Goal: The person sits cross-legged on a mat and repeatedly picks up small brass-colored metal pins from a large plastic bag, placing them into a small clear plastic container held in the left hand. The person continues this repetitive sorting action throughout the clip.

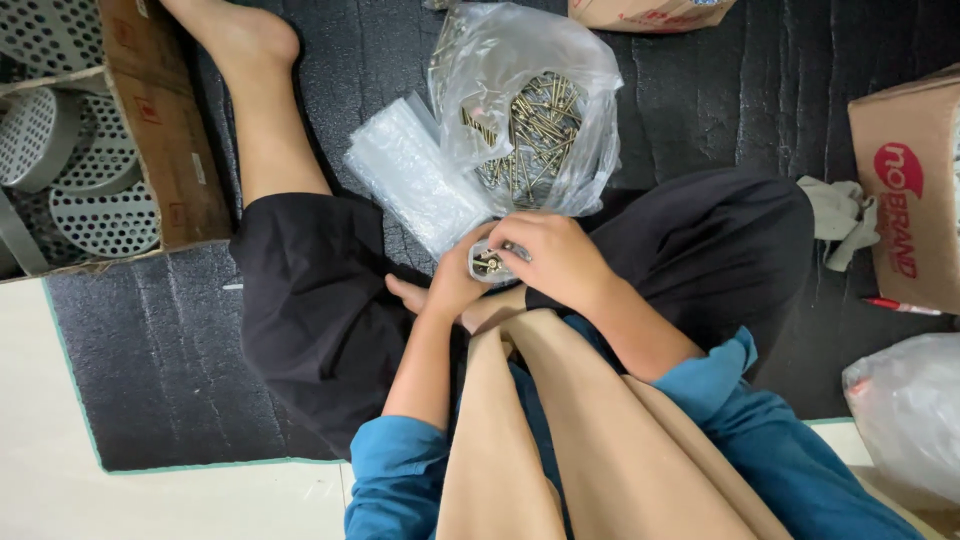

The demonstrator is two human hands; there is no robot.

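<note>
A dark floor mat fills most of the frame, with a cardboard box of perforated metal discs at upper left. A clear bag of screws lies at top centre. Just below it, the left hand and right hand close together around a small clear packet holding a few screws

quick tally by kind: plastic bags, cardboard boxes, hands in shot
plastic bags: 4 (screw bag, flat bag stack, small bag held by left hand and right hand, white bag)
cardboard boxes: 3 ()
hands: 2
total: 9
</note>
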